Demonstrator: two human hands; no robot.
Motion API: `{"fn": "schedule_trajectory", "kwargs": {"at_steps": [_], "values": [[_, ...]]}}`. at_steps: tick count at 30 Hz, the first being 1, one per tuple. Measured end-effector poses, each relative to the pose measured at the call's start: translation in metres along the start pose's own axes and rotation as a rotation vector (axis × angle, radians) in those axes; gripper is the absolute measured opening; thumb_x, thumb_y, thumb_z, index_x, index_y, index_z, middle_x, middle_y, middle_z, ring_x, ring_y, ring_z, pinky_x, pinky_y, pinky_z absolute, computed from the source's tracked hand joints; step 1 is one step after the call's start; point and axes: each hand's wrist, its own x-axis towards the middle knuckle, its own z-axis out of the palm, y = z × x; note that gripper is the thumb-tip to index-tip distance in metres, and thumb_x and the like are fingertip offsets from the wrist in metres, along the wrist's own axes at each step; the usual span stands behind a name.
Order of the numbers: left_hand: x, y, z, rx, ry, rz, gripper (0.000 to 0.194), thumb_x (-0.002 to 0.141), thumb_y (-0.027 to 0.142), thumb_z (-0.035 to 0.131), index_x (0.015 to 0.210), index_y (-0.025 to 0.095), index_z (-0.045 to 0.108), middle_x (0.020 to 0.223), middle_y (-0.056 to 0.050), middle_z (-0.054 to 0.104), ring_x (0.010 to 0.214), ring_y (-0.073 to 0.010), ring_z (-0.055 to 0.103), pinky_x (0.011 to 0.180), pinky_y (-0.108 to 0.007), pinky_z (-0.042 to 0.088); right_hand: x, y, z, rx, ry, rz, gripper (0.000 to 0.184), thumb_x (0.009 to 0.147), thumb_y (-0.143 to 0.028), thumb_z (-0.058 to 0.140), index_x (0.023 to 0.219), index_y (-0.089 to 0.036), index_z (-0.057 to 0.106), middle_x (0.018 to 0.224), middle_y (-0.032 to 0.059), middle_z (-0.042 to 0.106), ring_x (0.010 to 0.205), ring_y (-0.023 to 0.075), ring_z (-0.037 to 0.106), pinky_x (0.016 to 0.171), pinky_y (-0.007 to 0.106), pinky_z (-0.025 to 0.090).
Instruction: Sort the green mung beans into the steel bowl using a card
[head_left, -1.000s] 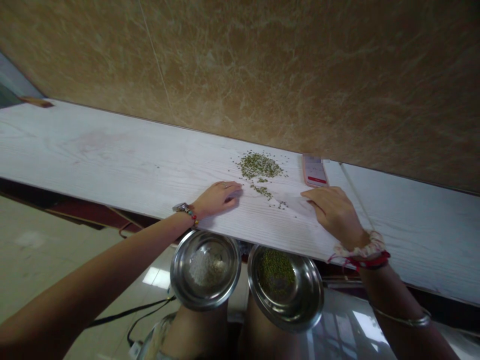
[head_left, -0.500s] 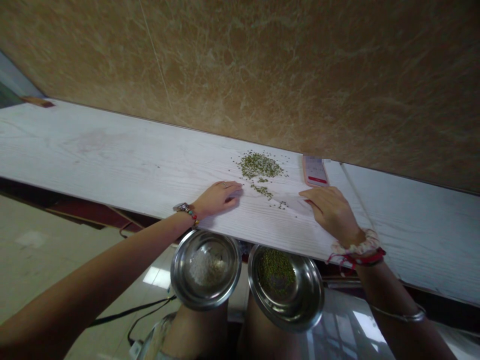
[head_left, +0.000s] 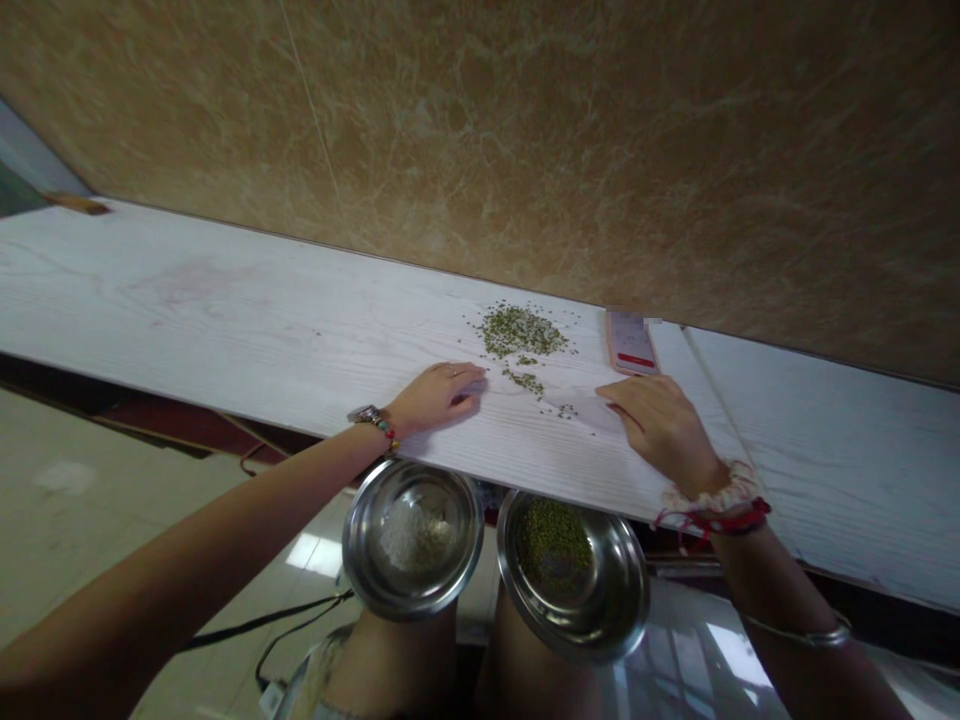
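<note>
On the white board a loose pile of green beans, likely mung beans (head_left: 521, 332), lies with white grains mixed in; a smaller trail of beans runs from it toward the board's front edge. My left hand (head_left: 442, 395) rests on the board just left of that trail, fingers stretched out and holding nothing. Right of the trail is my right hand (head_left: 660, 425), its fingers together and the thumb close to the fingertips; anything between them is hidden. Below the board's edge, a steel bowl (head_left: 356, 530) with white grains sits at left, and another steel bowl (head_left: 637, 600) with green beans at right.
A phone (head_left: 631, 340) with a lit screen lies behind my right hand against the brown marbled wall (head_left: 480, 150). Both bowls sit over my legs. A small brown wooden piece (head_left: 77, 203) is at the far left. A black cable (head_left: 262, 620) crosses the floor.
The view has shifted very slightly. Both hands, the beans and the bowls stay practically where they were.
</note>
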Motion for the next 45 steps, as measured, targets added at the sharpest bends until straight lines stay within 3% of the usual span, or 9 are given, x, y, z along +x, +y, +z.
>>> {"fn": "schedule_trajectory", "kwargs": {"at_steps": [8,16,27,37,45], "values": [[0.0,0.002,-0.003,0.021,-0.018,-0.008,0.034,0.087,0.025,0.048,0.119,0.015,0.054,0.126,-0.01,0.06,0.117,-0.0212,0.054,0.1,-0.038,0.043,-0.001,0.013,0.005,-0.11,0.036,0.015,0.023,0.086,-0.009,0.045,0.094,-0.02,0.064,0.083,0.0034,0.072,0.078,0.0183,0.065,0.074,0.034,0.045],[0.001,0.001,-0.002,0.006,-0.017,0.002,0.032,0.087,0.025,0.048,0.117,0.016,0.055,0.126,-0.009,0.06,0.117,-0.0206,0.055,0.1,-0.038,0.042,0.0,0.006,0.003,-0.065,0.033,0.022,0.022,0.087,-0.011,0.046,0.094,-0.021,0.064,0.083,0.0024,0.072,0.079,0.0182,0.065,0.075,0.034,0.044],[0.0,0.003,-0.002,0.027,-0.016,-0.006,0.035,0.087,0.025,0.047,0.119,0.013,0.054,0.125,-0.011,0.06,0.116,-0.0216,0.055,0.099,-0.038,0.043,0.013,0.004,0.018,-0.126,0.094,-0.031,0.018,0.088,-0.008,0.047,0.093,-0.016,0.062,0.081,0.0045,0.072,0.076,0.0177,0.064,0.071,0.031,0.043],[0.001,0.001,-0.001,0.024,-0.011,0.004,0.034,0.087,0.026,0.047,0.118,0.014,0.054,0.125,-0.011,0.06,0.115,-0.0219,0.056,0.099,-0.038,0.043,0.003,0.001,-0.005,-0.077,0.039,-0.025,0.022,0.087,-0.008,0.046,0.094,-0.019,0.063,0.083,0.0031,0.072,0.078,0.0174,0.064,0.074,0.032,0.044],[0.001,0.0,-0.001,0.024,0.007,0.021,0.034,0.086,0.026,0.048,0.118,0.016,0.054,0.124,-0.009,0.06,0.113,-0.0216,0.056,0.097,-0.038,0.044,0.007,-0.004,0.001,-0.081,0.057,-0.029,0.021,0.087,-0.008,0.046,0.094,-0.019,0.063,0.082,0.0032,0.072,0.077,0.0174,0.065,0.076,0.032,0.045]]}}
